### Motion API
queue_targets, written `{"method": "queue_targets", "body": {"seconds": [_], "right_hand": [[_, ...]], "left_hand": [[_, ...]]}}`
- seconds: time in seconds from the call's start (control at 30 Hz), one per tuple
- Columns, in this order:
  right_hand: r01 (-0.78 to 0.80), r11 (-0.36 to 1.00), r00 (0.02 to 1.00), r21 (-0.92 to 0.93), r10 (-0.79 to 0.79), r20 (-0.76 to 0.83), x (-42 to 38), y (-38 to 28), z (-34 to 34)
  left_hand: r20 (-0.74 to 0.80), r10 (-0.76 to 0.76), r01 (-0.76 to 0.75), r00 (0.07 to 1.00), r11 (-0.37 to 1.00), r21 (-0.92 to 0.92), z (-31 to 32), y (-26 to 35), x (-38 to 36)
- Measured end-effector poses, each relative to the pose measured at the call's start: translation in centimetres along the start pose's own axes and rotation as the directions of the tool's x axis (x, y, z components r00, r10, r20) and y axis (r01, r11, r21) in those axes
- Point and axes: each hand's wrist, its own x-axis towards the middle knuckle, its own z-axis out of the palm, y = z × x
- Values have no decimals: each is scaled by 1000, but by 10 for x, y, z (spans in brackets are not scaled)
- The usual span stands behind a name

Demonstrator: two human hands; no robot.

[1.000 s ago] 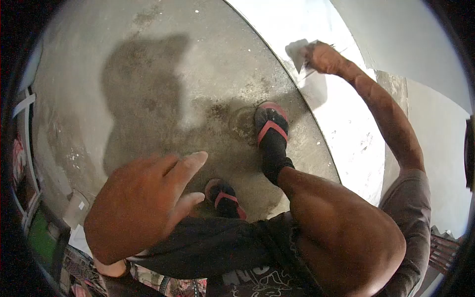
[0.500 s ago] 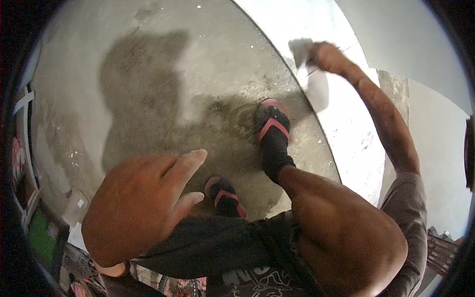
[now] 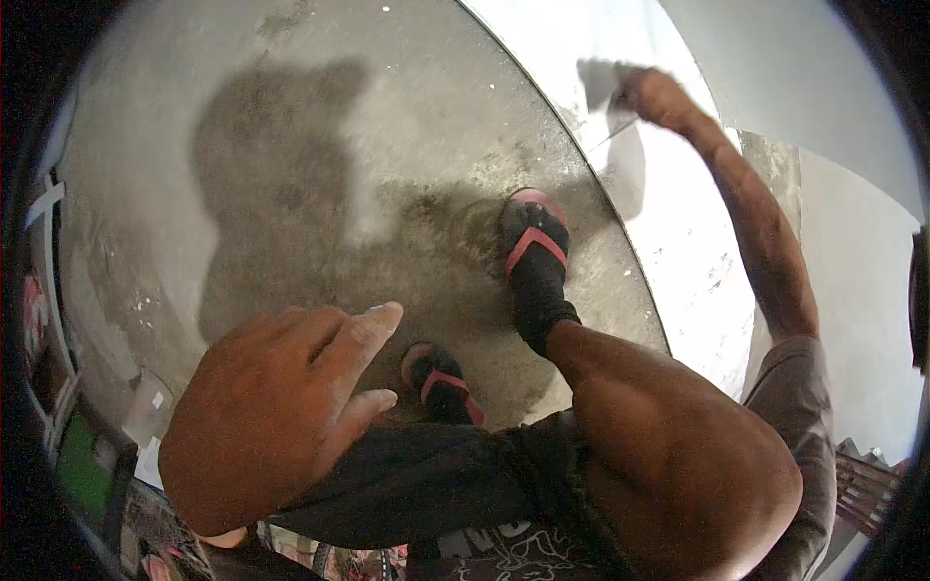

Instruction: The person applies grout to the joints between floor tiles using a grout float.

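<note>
My right hand (image 3: 661, 99) reaches out over the bright white panel (image 3: 693, 242) at the upper right. Its fingers are closed on a flat grey blade-like tool (image 3: 601, 85), blurred by motion, close to the panel's surface. The hand and tool cast a shadow on the white surface. My left hand (image 3: 266, 412) hangs over my bent left leg at the lower left, holding nothing. Its thumb stands apart from the fingers, and pale dust coats the fingertips.
My feet, in dark socks and pink-strapped flip-flops (image 3: 536, 242), stand on the stained concrete floor (image 3: 417, 107). A dark seam borders the white panel. Shelving (image 3: 48, 281) and a green object (image 3: 85, 470) line the left edge. A brown slatted item (image 3: 867, 489) is at the lower right.
My right hand and the grey tool have shifted slightly to the right and up over the white panel. My left hand has barely moved.
</note>
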Motion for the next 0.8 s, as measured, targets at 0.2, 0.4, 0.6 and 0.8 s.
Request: {"method": "queue_targets", "body": {"seconds": [0.2,0.4,0.6,0.8], "right_hand": [[227,927,971,-298,-191,143,-3,58,73],[309,936,948,-171,-290,128,-5,51,48],[160,973,974,-165,-129,185,-3,38,22],[75,993,997,96,-73,-28,-2,16,-14]], "left_hand": [[-39,27,-26,999,999,30,0,3,-1],[-140,108,-94,984,990,101,6,3,0],[-170,114,-98,979,990,100,9,2,-4],[-156,80,-70,985,995,68,11,0,-9]]}}
